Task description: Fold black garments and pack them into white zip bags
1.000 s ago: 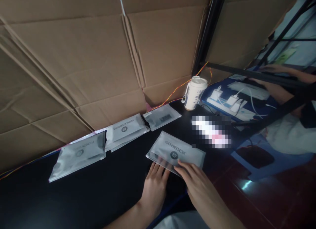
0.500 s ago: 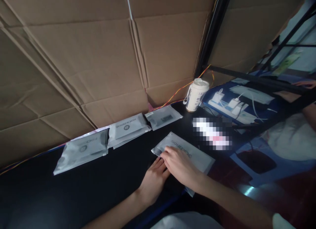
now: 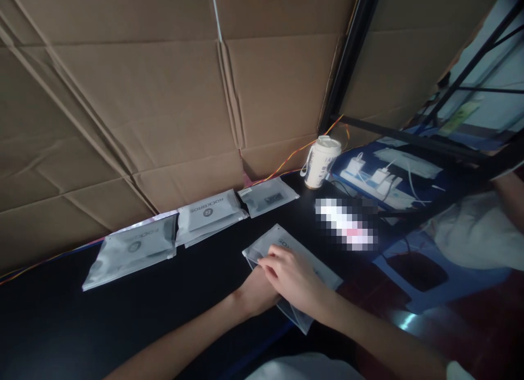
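Observation:
A frosted plastic pouch with dark lettering [image 3: 327, 268] lies near the front edge of the black table. My right hand [image 3: 292, 273] rests over the pouch's left side, its fingers bent together at the pouch opening; what they pinch is too small to make out. Beneath it, my left hand [image 3: 257, 292] reaches to the pouch's open edge, and its fingers are hidden under my right hand and inside or behind the plastic. Along the back lie more pouches: one at left [image 3: 133, 246], a stacked pair in the middle [image 3: 208, 213] and one at right [image 3: 270, 197].
A white lidded cup [image 3: 322, 162] stands at the back right, near a power strip with chargers [image 3: 368, 184]. A cardboard wall [image 3: 164, 107] rises behind the table [image 3: 123, 320]. At right are a blue stool [image 3: 442, 281] and part of another person [image 3: 470, 227].
My left hand has moved further under my right hand, its fingers now out of sight. The pouch's opening looks wider, and the pouch has shifted slightly left and down.

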